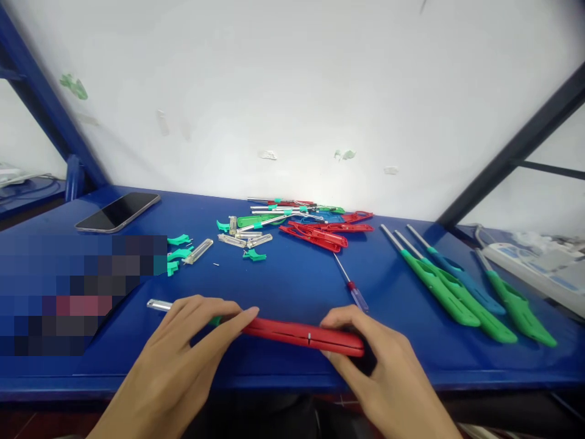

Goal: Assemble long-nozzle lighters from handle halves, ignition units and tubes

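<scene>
A red lighter with a long metal tube (304, 334) lies crosswise between my hands near the table's front edge. My left hand (183, 347) is closed on its tube end, and the silver tip pokes out past the fingers to the left. At the handle's right end, my right hand (375, 347) pinches the red body between thumb and fingers. A seam runs along the handle's near side, with a small pale piece in it. Beyond my right hand lies a screwdriver (358, 296) with a clear, red-collared handle.
Red casing halves (320, 235), metal tubes (269, 210), clear fluid tanks (198, 251) and green triggers (255, 255) lie loose towards the wall. Several long lighters (441, 289) rest at the right. A phone (119, 212) lies back left; a power strip (539, 271) is far right.
</scene>
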{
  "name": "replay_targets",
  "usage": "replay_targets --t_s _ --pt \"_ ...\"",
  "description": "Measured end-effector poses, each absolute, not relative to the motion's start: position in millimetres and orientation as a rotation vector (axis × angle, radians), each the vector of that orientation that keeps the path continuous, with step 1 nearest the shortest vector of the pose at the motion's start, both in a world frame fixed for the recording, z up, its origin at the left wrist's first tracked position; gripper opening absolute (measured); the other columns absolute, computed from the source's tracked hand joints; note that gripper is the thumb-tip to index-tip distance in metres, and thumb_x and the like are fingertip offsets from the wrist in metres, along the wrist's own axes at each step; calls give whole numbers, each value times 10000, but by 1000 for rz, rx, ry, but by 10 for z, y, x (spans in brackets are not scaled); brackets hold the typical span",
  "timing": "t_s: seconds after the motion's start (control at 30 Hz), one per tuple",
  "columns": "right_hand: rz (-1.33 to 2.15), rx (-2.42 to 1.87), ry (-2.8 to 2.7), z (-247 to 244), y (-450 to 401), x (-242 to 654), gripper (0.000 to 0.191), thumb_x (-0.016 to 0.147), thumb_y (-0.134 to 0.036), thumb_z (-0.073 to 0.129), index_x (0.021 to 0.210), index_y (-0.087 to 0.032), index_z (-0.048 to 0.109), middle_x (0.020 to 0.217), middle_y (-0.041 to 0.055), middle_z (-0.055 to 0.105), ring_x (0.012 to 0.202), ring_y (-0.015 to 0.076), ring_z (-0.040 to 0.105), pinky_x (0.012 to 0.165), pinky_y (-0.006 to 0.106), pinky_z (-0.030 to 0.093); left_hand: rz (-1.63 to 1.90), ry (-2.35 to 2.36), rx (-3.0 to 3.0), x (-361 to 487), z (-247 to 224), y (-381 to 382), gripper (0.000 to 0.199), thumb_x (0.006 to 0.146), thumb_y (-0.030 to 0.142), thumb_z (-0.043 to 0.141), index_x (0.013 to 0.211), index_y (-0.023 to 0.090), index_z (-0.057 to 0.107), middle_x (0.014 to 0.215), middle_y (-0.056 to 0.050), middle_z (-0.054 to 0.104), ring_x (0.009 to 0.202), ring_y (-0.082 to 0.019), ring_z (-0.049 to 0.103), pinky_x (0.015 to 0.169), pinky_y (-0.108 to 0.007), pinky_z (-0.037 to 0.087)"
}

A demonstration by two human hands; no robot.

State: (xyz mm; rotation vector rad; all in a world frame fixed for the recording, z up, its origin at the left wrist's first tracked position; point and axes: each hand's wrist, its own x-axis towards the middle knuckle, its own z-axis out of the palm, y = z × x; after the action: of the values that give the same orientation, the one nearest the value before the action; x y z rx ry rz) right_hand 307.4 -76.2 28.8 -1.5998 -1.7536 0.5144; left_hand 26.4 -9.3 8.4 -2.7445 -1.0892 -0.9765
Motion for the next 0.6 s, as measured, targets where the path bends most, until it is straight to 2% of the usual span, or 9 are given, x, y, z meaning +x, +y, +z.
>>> replay_targets --t_s 0.1,0.2,0.47,0.53,0.6 --pt "503 -1555 -1797 299 -761 3020 135 969 -287 725 1098 -329 733 1048 -41 787 930 181 754 881 257 583 -947 -1045 -2733 275 17 -108 601 979 100 501 1510 379 537 1270 -41 654 1140 -238 627 1083 -373 452" --pt "416 -1499 -1802 284 -750 2978 144 944 -356 777 1086 -336 785 995 -40 815 905 201 776 883 279 612 -971 -1058 -2745 283 3 -112 582 975 117 519 1488 388 558 1274 -48 656 1128 -244 637 1051 -376 485" --pt "286 -1303 -1768 148 -738 2963 188 953 -224 760 1126 -278 812 994 -12 847 788 183 775 785 277 635 -1049 -1071 -2709 331 72 -119 494 1002 149 503 1394 412 651 1188 -26 706 1078 -236 665 983 -362 563" --pt "238 -1262 -1755 156 -735 2961 202 938 -193 771 1123 -265 812 992 -9 850 776 178 773 768 265 630 -1130 -1136 -2652 349 112 -164 512 988 144 550 1398 437 639 1259 -16 678 1150 -252 638 1027 -392 549" --pt "190 -1236 -1733 181 -727 2954 197 921 -179 786 1101 -256 814 978 -13 852 771 171 775 751 245 623 -1278 -1308 -2517 342 143 -222 533 949 151 633 1386 455 627 1371 -4 614 1206 -288 605 1099 -470 504"
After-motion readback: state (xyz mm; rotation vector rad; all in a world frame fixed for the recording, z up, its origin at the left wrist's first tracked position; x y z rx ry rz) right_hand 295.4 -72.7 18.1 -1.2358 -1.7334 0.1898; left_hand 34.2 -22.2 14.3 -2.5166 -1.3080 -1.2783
